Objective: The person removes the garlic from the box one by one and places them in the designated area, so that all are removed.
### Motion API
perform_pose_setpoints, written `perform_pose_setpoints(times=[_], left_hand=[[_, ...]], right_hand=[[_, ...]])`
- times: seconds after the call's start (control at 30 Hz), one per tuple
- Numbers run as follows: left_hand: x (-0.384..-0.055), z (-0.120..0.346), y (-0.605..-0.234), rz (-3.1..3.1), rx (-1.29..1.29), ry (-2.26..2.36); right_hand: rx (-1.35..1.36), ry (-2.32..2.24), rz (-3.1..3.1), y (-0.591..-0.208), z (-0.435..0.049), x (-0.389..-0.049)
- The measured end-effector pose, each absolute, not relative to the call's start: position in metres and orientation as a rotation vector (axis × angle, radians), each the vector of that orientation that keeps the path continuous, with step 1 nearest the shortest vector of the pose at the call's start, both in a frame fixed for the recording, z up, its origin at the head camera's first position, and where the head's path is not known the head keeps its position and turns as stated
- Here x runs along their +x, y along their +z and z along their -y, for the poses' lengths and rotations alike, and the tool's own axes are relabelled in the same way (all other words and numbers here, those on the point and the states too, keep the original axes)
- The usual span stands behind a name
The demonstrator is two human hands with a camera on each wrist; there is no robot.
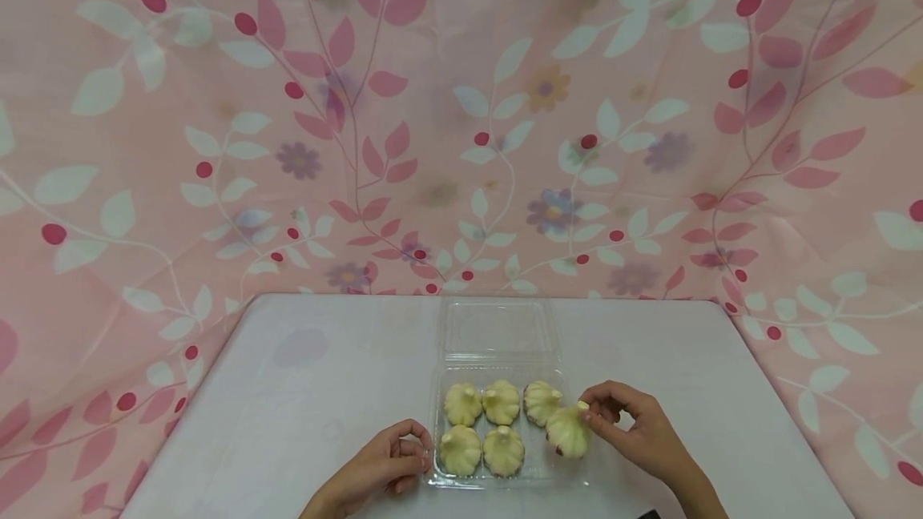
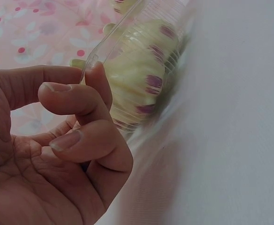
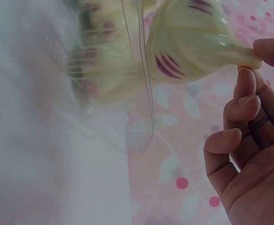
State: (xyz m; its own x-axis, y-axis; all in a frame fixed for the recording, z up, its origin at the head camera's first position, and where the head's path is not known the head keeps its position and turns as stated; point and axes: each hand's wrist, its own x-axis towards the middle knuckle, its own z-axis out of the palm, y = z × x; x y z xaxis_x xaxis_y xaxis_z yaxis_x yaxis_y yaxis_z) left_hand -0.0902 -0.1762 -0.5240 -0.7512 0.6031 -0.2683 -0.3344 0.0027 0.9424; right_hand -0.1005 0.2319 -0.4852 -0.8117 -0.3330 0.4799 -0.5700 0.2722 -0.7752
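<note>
My right hand (image 1: 634, 427) pinches a garlic bulb (image 1: 568, 432) by its stem, between thumb and fingertips. That bulb, pale with purple streaks (image 3: 168, 65), hangs at the right side of a clear plastic clamshell box (image 1: 537, 467), above its rim in the right wrist view. Inside the box sit several more garlic bulbs (image 1: 503, 450) in two rows, one of them (image 1: 541, 402) just behind the held bulb. My left hand (image 1: 389, 459) grips the box's left rim with curled fingers; the left wrist view shows fingertips on the thin plastic edge (image 2: 95, 55).
The box's clear lid (image 1: 499, 328) lies folded back toward the far edge of the white table (image 1: 324, 375). Behind the table hangs a pink floral cloth (image 1: 447, 142). A small dark object (image 1: 649, 515) shows at the bottom edge near my right forearm.
</note>
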Motion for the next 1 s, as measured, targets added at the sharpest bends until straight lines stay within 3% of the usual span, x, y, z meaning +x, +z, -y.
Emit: perform_pose_setpoints(times=[0.73,1.0], left_hand=[[-0.09,0.176,-0.524,-1.632,0.282,1.818],[-0.09,0.176,-0.524,-1.649,0.282,1.823]], right_hand=[[0.487,1.417,2.372,-0.482,-0.262,-0.116],[0.377,1.412,2.377,-0.459,-0.253,-0.114]])
